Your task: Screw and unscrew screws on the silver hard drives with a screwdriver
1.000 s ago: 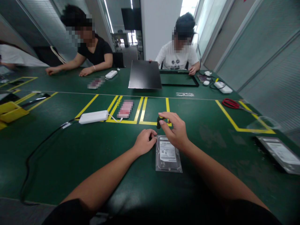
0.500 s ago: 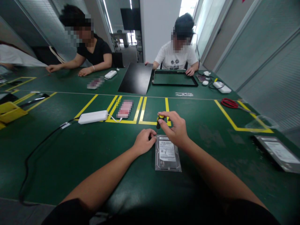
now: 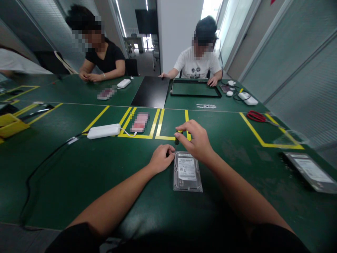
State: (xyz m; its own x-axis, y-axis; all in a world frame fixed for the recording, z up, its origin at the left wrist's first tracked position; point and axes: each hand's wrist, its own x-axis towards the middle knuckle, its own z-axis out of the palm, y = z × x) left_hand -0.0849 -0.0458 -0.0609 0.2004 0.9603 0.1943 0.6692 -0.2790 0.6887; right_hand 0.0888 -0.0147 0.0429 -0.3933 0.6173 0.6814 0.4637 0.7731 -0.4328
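A silver hard drive [image 3: 187, 172] with a white label lies flat on the green table in front of me. My left hand [image 3: 162, 157] rests at its far left corner, thumb and fingers curled together against the edge. Between the thumb and fingers of my right hand [image 3: 196, 140] is a short screwdriver [image 3: 177, 137] with a black and yellow handle. It stands upright over that same corner, close to my left fingertips. Its tip is too small to make out.
A second hard drive [image 3: 312, 172] lies at the right, near red-handled scissors [image 3: 256, 116]. A white power bank [image 3: 104, 131] is cabled to a pink phone [image 3: 140, 122]. Across the table, two people sit by a black panel [image 3: 151, 92] and black frame [image 3: 196, 94].
My right hand has turned and risen slightly on the screwdriver; my left hand stays put. Opposite, the black panel has been lowered flatter, and the person at left has drawn both hands together.
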